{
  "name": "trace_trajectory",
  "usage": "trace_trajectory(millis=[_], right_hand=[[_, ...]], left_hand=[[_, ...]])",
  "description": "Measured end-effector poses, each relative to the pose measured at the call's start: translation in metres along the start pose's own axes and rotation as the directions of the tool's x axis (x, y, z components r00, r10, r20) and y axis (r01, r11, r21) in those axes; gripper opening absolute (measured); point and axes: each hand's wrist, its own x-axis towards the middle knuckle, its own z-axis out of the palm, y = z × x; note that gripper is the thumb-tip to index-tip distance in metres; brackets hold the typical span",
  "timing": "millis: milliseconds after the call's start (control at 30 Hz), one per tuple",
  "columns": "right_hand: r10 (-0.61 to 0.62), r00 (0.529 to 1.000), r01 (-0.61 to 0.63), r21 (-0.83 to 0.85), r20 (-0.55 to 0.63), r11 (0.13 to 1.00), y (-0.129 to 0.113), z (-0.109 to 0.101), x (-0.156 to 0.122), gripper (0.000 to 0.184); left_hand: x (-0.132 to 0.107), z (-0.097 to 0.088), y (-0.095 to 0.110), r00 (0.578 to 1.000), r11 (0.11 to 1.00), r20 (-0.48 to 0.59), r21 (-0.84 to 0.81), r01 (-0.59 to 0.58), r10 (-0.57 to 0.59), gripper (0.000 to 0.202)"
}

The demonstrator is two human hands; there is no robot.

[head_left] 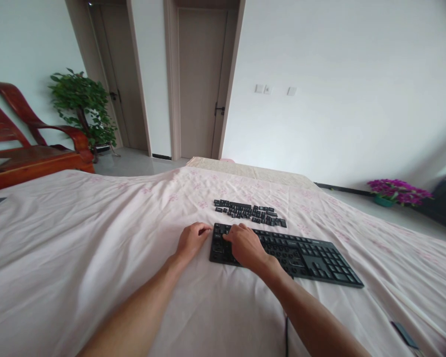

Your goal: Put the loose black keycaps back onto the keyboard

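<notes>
A black keyboard (305, 255) lies on a pale pink sheet. Behind it lie several loose black keycaps (250, 211) in rows. My right hand (245, 244) rests on the keyboard's left part, fingers curled and pressed down onto the keys near its top-left corner. My left hand (192, 239) sits on the sheet just beside the keyboard's left edge, fingers curled toward that edge; what they hold, if anything, is hidden.
The sheet-covered surface (78, 238) stretches wide on the left. A small dark object (404, 334) lies near the front right, and the keyboard's cable (286, 337) runs toward me. A wooden chair (26, 144), a potted plant (83, 106) and purple flowers (397, 191) stand around.
</notes>
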Motion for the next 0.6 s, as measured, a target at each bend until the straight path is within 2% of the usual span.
trace_trajectory(millis=[133,233,300,433,600], right_hand=[[0.14,0.981,-0.126,0.107,-0.136,0.986,0.031,-0.002,0.026,0.035],[0.246,0.951,-0.236,0.076,-0.186,0.969,0.045,0.002,0.049,0.029],[0.267,0.948,-0.268,0.017,-0.173,0.963,0.048,0.005,0.062,0.026],[0.233,0.964,-0.246,-0.1,-0.124,0.964,0.045,0.011,0.082,0.029],[0.224,0.972,-0.233,-0.162,-0.069,0.959,0.044,0.021,0.096,0.029]], left_hand=[[0.001,0.002,-0.003,1.0,1.0,-0.02,-0.018,0.015,-0.016,0.021],[0.001,0.003,-0.004,1.0,1.0,-0.019,-0.022,0.012,-0.012,0.021],[0.001,0.002,-0.003,1.0,1.0,-0.018,-0.017,0.008,-0.008,0.022],[0.001,0.001,-0.002,1.0,1.0,-0.021,-0.012,-0.003,0.003,0.022],[0.002,0.002,-0.002,1.0,1.0,-0.02,-0.021,-0.003,0.002,0.022]])
